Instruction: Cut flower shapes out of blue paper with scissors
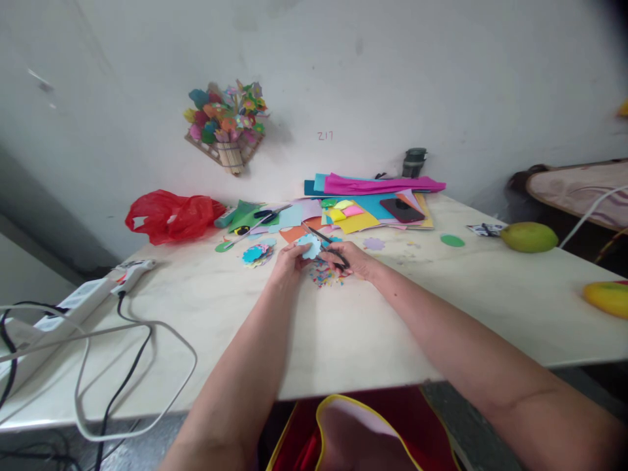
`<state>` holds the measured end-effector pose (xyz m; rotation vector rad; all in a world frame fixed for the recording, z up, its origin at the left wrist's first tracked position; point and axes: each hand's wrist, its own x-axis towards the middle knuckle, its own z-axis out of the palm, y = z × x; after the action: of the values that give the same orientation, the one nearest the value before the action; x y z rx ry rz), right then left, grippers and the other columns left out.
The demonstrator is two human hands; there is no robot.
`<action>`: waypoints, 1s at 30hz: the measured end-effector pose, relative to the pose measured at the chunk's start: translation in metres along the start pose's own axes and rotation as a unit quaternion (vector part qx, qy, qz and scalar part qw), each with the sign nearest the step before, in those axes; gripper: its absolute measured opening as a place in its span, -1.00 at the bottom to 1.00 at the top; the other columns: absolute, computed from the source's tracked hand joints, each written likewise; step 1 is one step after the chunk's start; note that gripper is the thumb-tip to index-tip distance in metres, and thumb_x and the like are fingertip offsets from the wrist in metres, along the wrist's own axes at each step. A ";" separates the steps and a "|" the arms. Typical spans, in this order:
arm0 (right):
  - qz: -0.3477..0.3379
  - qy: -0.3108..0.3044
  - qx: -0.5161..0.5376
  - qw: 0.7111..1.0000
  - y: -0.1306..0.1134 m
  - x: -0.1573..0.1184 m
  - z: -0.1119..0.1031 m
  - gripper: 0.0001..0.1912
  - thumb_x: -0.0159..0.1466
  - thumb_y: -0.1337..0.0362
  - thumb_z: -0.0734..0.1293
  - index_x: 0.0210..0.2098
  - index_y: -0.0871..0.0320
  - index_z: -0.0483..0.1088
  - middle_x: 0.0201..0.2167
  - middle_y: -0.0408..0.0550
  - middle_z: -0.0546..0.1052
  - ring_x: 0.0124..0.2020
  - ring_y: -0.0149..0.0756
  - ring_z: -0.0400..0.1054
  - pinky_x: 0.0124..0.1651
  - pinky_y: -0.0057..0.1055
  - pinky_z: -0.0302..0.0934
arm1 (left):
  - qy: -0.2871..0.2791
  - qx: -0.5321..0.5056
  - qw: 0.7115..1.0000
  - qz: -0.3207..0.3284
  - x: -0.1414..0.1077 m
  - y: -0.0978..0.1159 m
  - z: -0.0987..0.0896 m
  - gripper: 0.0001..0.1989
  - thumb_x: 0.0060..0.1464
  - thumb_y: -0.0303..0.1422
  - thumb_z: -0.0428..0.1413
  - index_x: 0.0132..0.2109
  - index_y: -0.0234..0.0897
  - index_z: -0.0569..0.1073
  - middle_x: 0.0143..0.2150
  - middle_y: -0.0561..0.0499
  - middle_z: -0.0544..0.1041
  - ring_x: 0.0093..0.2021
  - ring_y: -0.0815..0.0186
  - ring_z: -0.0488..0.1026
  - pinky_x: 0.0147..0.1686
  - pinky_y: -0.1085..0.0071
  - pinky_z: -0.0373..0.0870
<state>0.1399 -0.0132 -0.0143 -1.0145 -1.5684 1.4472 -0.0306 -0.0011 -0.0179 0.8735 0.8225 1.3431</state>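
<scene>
Between the fingers of my left hand [289,258] is a light blue paper flower [310,246] with a scalloped edge. My right hand [354,258] grips a pair of dark-handled scissors [318,234], its blades beside the paper and pointing up to the left. Small coloured paper scraps [326,275] lie scattered on the table just below both hands. Left of my left hand sits a pile of scalloped paper flowers [257,254], a blue one on top. To the right of my right hand lies a lilac paper flower [373,243].
Coloured sheets [360,222], a phone [402,210] and a second pair of scissors [265,214] lie toward the wall. A red plastic bag [174,216] is at back left. Power strips [81,301] with loose cables occupy the left. A green mango [528,237] and green paper circle [452,241] lie right.
</scene>
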 end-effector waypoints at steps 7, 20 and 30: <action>0.005 0.012 0.002 1.000 -0.005 -0.003 0.004 -0.68 0.06 0.13 0.48 -0.44 0.20 0.31 -0.70 -0.24 0.36 -0.79 -0.57 0.12 -0.81 -0.62 -0.18 | -0.002 -0.002 1.000 -0.003 -0.001 0.000 0.001 -0.88 -0.21 -0.50 0.24 -0.40 -0.35 0.49 -0.48 0.03 0.52 -0.53 0.41 0.42 -0.48 0.48 0.44; 0.003 0.040 -0.013 0.999 -0.011 -0.007 0.011 -0.69 0.08 0.14 0.47 -0.44 0.20 0.32 -0.73 -0.25 0.34 -0.81 -0.57 0.10 -0.81 -0.63 -0.19 | 0.012 -0.021 0.999 -0.023 -0.003 0.002 0.006 -0.85 -0.23 -0.52 0.26 -0.41 -0.34 0.48 -0.48 0.03 0.53 -0.53 0.40 0.44 -0.46 0.47 0.45; -0.005 0.063 -0.013 0.998 -0.014 -0.008 0.017 -0.70 0.05 0.16 0.47 -0.47 0.21 0.31 -0.74 -0.22 0.33 -0.80 -0.54 0.11 -0.81 -0.61 -0.17 | 0.029 -0.030 0.999 -0.026 -0.002 0.001 0.007 -0.87 -0.20 -0.55 0.24 -0.41 -0.33 0.47 -0.48 0.03 0.54 -0.52 0.39 0.44 -0.45 0.47 0.43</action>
<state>0.1267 -0.0280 -0.0019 -1.0914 -1.5029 1.3326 -0.0249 -0.0038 -0.0133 0.7640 0.8398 1.3457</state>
